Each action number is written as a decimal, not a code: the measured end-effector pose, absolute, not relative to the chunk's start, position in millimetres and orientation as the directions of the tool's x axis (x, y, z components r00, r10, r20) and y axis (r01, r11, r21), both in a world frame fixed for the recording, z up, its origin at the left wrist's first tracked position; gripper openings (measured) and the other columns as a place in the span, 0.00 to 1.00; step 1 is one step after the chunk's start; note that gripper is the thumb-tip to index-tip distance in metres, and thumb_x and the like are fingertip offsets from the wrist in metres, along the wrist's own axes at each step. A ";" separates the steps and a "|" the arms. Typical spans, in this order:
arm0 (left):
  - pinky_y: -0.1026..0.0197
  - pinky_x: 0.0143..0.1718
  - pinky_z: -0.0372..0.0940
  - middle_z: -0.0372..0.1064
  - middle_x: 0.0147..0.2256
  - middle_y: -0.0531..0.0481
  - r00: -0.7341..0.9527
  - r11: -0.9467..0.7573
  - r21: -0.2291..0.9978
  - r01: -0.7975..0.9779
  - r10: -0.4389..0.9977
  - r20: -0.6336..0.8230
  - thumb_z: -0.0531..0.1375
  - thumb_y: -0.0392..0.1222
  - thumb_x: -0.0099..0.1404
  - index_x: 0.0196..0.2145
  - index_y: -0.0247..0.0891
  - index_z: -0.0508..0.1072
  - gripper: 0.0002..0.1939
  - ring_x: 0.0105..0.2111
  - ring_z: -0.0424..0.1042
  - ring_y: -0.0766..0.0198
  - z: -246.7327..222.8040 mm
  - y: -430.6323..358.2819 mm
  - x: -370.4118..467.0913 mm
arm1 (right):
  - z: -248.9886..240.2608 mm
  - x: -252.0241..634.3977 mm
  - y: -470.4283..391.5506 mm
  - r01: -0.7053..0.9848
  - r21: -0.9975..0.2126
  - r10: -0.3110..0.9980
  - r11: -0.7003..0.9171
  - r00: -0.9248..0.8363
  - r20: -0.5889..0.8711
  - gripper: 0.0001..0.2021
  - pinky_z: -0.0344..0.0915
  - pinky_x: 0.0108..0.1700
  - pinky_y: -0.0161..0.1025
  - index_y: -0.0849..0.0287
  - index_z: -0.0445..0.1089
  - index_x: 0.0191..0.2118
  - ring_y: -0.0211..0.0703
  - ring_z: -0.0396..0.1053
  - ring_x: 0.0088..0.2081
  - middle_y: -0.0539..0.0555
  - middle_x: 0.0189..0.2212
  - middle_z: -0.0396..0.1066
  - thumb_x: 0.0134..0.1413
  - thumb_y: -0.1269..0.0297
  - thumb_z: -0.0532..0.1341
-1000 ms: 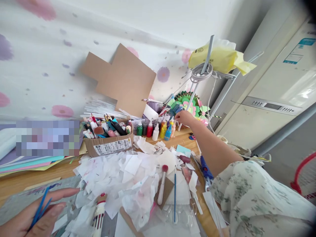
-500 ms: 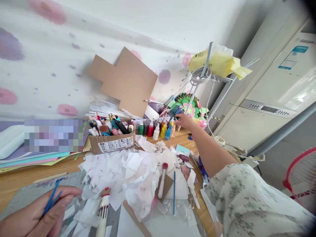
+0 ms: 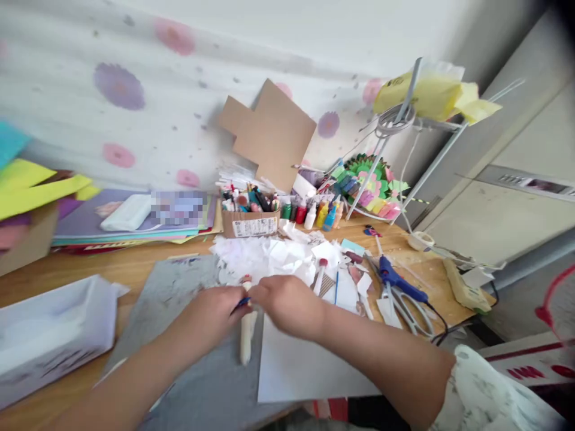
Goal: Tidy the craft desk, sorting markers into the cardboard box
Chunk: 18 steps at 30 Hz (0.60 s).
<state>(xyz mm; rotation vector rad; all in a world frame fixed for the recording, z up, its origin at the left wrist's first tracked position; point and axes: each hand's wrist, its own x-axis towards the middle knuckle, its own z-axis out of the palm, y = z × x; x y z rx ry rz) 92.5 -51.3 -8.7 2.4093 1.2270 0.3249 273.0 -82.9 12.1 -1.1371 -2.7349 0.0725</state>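
Note:
My left hand [image 3: 220,308] is closed round a thin blue item [image 3: 242,303], whose end shows at the fingertips. Beside it, my right hand [image 3: 287,302] has its fingers pinched together close to the left fingertips; what they hold, if anything, is hidden. Beneath both hands a white multicolour pen [image 3: 245,344] lies on the grey mat [image 3: 197,365]. A heap of torn white paper [image 3: 256,257] spreads just behind the hands. To its right lie a makeup brush [image 3: 320,278] and a thin blue brush [image 3: 336,288].
Behind stand a cardboard box [image 3: 251,225] of pens and several paint bottles [image 3: 322,214]. A blue glue gun [image 3: 399,281] and scissors [image 3: 411,311] lie right. A white tray [image 3: 101,323] stands left. White paper [image 3: 305,365] lies in front.
My right hand has come back from beside the paint bottles to meet my left hand over the pen. The view has shifted, showing the tray and glue gun more fully.

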 end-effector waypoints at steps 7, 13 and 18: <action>0.64 0.29 0.57 0.74 0.29 0.52 0.609 -0.516 0.524 0.678 0.793 -0.007 0.54 0.45 0.63 0.35 0.42 0.76 0.11 0.29 0.70 0.62 13.2 -41.9 69.3 | 22.0 320.5 -81.0 0.723 -0.600 0.922 0.343 -0.380 0.069 0.11 0.57 0.29 0.31 0.59 0.70 0.27 0.33 0.63 0.23 0.48 0.21 0.70 0.59 0.68 0.54; 0.67 0.23 0.60 0.73 0.26 0.51 0.541 -0.075 0.973 0.220 0.839 -0.058 0.62 0.43 0.59 0.28 0.35 0.74 0.08 0.22 0.69 0.69 7.5 -40.6 73.3 | 14.0 348.6 -100.4 0.532 -0.846 0.954 0.039 -0.271 -0.127 0.10 0.56 0.23 0.30 0.59 0.67 0.31 0.32 0.63 0.20 0.49 0.23 0.72 0.59 0.62 0.53; 0.68 0.24 0.64 0.74 0.25 0.52 0.439 0.128 0.972 -0.199 0.898 -0.028 0.68 0.45 0.52 0.29 0.35 0.73 0.12 0.22 0.70 0.70 -6.1 -52.8 90.4 | 2.1 345.3 -102.0 0.418 -0.908 0.941 -0.008 -0.305 -0.148 0.10 0.56 0.23 0.30 0.60 0.66 0.32 0.31 0.61 0.19 0.49 0.23 0.72 0.58 0.60 0.53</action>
